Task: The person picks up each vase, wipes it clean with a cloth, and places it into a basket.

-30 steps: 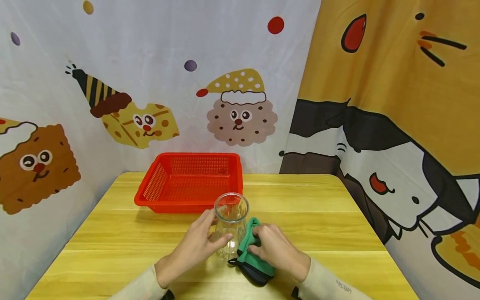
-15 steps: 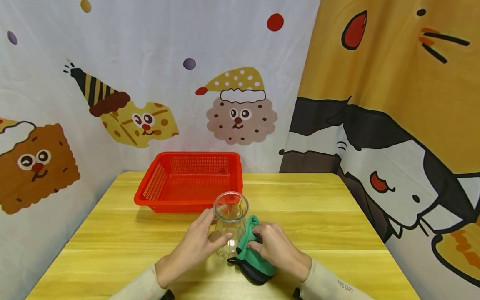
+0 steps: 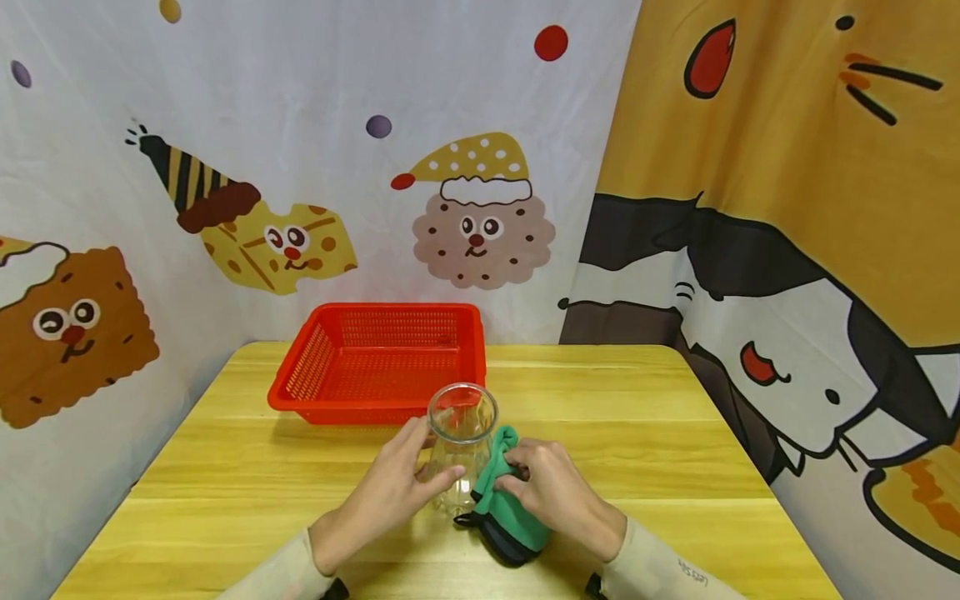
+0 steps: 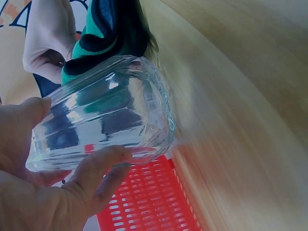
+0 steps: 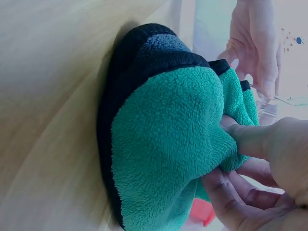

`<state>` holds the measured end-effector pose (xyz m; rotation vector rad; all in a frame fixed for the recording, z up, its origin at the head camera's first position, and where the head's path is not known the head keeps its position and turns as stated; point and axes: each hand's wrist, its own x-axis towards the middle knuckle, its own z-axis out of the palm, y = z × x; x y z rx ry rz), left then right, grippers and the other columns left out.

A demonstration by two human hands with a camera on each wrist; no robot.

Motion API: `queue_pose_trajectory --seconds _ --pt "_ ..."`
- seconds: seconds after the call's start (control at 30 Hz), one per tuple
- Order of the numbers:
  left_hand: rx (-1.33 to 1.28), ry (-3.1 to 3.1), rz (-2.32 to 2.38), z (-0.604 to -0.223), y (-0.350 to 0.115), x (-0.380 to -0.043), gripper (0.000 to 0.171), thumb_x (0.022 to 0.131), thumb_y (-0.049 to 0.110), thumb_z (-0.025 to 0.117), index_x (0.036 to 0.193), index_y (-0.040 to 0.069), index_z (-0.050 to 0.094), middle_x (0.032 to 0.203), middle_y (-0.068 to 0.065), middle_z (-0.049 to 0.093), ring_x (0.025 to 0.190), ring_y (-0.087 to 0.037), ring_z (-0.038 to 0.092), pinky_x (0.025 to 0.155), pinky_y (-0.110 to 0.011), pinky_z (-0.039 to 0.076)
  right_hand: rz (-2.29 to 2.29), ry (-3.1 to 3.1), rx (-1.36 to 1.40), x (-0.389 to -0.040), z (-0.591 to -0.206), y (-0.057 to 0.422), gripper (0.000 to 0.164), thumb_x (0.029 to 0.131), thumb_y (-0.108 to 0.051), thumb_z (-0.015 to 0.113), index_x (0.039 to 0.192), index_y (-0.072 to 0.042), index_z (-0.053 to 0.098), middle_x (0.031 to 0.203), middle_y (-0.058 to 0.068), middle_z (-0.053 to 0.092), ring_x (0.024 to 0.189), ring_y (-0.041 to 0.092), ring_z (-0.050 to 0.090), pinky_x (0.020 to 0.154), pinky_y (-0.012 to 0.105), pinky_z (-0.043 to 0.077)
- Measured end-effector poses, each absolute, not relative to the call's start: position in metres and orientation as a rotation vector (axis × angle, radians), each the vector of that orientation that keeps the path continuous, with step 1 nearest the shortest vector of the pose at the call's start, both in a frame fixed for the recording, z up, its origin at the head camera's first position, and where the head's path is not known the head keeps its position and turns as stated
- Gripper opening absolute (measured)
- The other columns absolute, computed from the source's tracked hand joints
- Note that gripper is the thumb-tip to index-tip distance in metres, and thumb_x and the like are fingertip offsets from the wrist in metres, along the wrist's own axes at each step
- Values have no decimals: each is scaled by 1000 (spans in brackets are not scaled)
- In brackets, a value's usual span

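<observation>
My left hand [image 3: 393, 483] grips a clear ribbed glass vase [image 3: 462, 454] from the left, its thumb on the near side and its fingers round the far side. The vase is upright, its round mouth facing up; whether its base touches the table I cannot tell. In the left wrist view the ribbed glass wall [image 4: 101, 115] shows between thumb and fingers. My right hand [image 3: 558, 492] pinches a folded green cleaning cloth [image 3: 517, 512] with dark edging. The fluffy cloth [image 5: 168, 130] bunches between thumb and fingers, against or close beside the glass's right side.
A red perforated plastic basket [image 3: 390, 379] stands behind the vase at the back left of the wooden table [image 3: 600, 400]. A printed cartoon curtain [image 3: 480, 100] hangs along the table's far edge and sides.
My right hand and the cloth have shifted slightly up and away from me beside the glass. The left hand and the vase have hardly moved.
</observation>
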<state>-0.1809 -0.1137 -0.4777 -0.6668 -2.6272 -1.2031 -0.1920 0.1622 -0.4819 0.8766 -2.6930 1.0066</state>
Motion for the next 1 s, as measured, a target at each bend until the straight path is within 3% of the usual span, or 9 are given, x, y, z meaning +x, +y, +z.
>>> queue_pose_trajectory --seconds 0.2,0.47,0.77,1.0 --pt "-681 -2621 -1212 -478 -115 -181 70 104 33 92 162 9 60 136 -7 72 123 -32 79 80 -28 71 1046 -2654 891 -192 -477 163 14 96 -7 96 92 -14 85 81 -7 68 72 -6 52 55 15 51" --pt "-705 -2613 -1203 -479 -116 -182 70 106 37 89 163 10 61 140 -8 74 127 -31 80 99 -54 75 1067 -2576 905 -193 -473 161 9 95 -4 96 101 -7 90 84 -2 74 73 -7 53 56 14 53" --pt "-733 -2592 -1196 -480 -118 -181 69 106 36 88 163 8 60 140 -10 74 126 -32 81 97 -53 76 1078 -2490 929 -195 -465 160 17 92 -1 97 107 -7 91 92 1 82 80 -3 66 66 16 64" --pt "-726 -2592 -1194 -481 -118 -181 70 106 34 89 165 9 59 138 -6 74 124 -31 81 95 -50 76 1081 -2409 938 -195 -456 159 19 93 0 97 110 -8 91 98 3 86 86 7 81 75 18 70"
